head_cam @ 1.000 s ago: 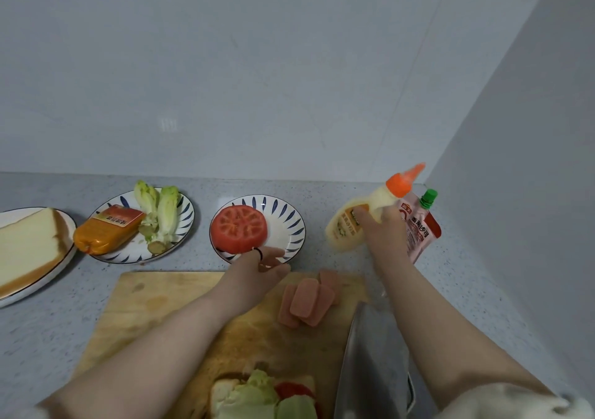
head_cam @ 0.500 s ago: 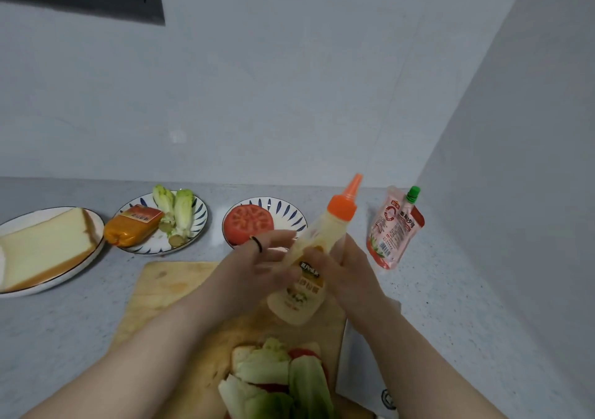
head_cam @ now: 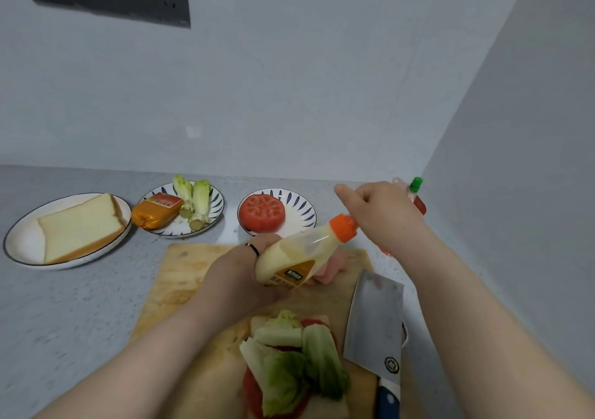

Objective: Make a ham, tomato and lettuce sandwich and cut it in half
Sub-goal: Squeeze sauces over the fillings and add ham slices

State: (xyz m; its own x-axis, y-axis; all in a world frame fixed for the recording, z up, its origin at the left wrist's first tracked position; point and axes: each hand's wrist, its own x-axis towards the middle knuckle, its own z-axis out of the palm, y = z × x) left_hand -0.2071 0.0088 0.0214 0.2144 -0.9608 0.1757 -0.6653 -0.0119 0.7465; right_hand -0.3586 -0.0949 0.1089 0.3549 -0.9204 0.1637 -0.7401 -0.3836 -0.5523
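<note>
My left hand grips the body of a pale mayonnaise squeeze bottle, tilted with its orange cap pointing right. My right hand pinches that cap from the right. Below them on the wooden cutting board lies an open sandwich: bread topped with tomato slices and lettuce leaves. Pink ham slices lie on the board behind the bottle, partly hidden. A cleaver rests at the board's right side, blade up, blue handle toward me.
At the back of the grey counter stand a plate with bread slices, a plate with lettuce stalks and a wrapped ham sausage, and a plate with a cut tomato. A red sauce pouch stands behind my right hand, near the right wall.
The bottle went from my right hand by the pouch to my left hand over the board and tilted sideways. My right hand shifted up to the cap.
</note>
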